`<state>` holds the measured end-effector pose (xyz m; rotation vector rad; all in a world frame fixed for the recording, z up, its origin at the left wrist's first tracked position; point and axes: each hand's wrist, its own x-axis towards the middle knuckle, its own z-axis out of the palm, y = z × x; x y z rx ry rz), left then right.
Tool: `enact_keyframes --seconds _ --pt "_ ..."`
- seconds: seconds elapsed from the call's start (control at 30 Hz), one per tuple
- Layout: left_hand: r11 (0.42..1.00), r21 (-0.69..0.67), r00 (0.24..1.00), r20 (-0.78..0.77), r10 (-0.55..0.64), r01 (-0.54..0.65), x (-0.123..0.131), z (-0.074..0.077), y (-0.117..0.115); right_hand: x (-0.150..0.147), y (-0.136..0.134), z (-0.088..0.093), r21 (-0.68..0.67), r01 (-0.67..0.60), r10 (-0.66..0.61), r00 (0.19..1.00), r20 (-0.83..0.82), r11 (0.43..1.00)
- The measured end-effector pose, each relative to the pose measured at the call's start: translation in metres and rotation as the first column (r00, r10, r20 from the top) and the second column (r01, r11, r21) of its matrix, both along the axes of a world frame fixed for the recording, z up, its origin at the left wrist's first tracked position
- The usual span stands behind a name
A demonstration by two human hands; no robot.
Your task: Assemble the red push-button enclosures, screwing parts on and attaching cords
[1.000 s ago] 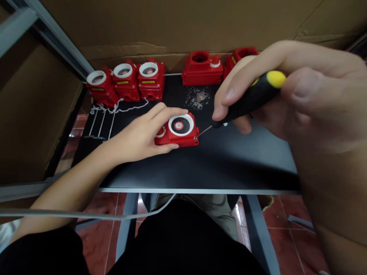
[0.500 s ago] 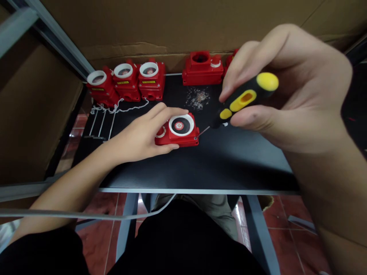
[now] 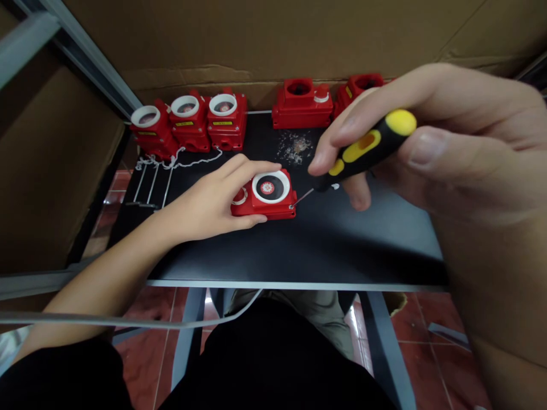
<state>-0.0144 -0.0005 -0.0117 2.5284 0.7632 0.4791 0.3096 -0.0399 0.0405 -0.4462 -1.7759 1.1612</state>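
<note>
Right hand closed on screwdriver; shaft slants down-left to red housing, at its near right corner.
Housing lies left of the right hand on the black bench, long axis roughly left–right; left hand nearer, clamped over its left end. Tip at corner screw; too small to tell whether seated. Housing's left end hidden under left hand; beyond and right of housing, rear red unit partly covered by right hand.

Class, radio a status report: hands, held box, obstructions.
Left hand holding red box. Right hand gripping screwdriver, tip at box's corner. Debris beyond, apart from box.
</note>
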Motion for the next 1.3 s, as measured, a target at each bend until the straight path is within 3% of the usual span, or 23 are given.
enact_keyframes --seconds 0.33,0.67,0.77,0.93,1.07,1.3 --pt "1.0 0.007 1.0 0.005 -0.01 0.01 0.0 0.001 -0.002 -0.009 -0.01 0.005 0.008 0.191 -0.191 0.982 0.006 0.982" --pt "1.0 -0.014 0.999 0.025 -0.026 0.027 0.0 0.0 0.001 -0.018 -0.003 -0.004 -0.022 0.097 -0.099 0.978 -0.184 0.995" --pt "1.0 -0.013 1.0 0.006 -0.018 0.018 0.001 0.003 -0.001 -0.012 -0.003 -0.004 -0.013 0.109 -0.11 0.987 -0.121 0.994" --pt "1.0 -0.023 1.0 -0.006 -0.01 0.01 0.002 0.005 -0.002 0.003 -0.003 0.007 0.053 0.024 -0.028 0.995 0.091 0.998" --pt "1.0 -0.012 1.0 0.006 -0.012 0.012 0.002 0.003 -0.001 0.002 -0.011 0.013 0.024 0.1 -0.102 0.988 0.112 0.995" --pt "1.0 -0.025 1.0 -0.002 -0.011 0.011 0.003 0.006 -0.003 -0.014 -0.011 0.014 -0.072 0.278 -0.281 0.959 -0.028 0.958"
